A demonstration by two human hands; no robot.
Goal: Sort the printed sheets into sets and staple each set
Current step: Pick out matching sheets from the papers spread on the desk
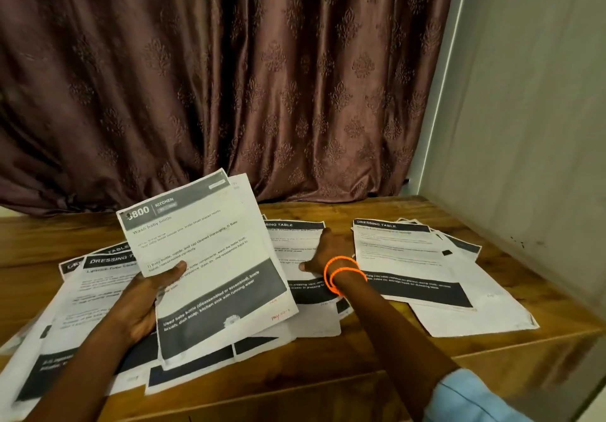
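Gripping a raised stack of kitchen sheets [210,257] in the left hand [149,294], a person is pressing the flat right hand [323,253] on a table pile [305,277], risking mixing overlapping piles.

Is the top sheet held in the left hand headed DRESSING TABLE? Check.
No: the white printed sheet gripped by the left hand carries a grey header reading KITCHEN.
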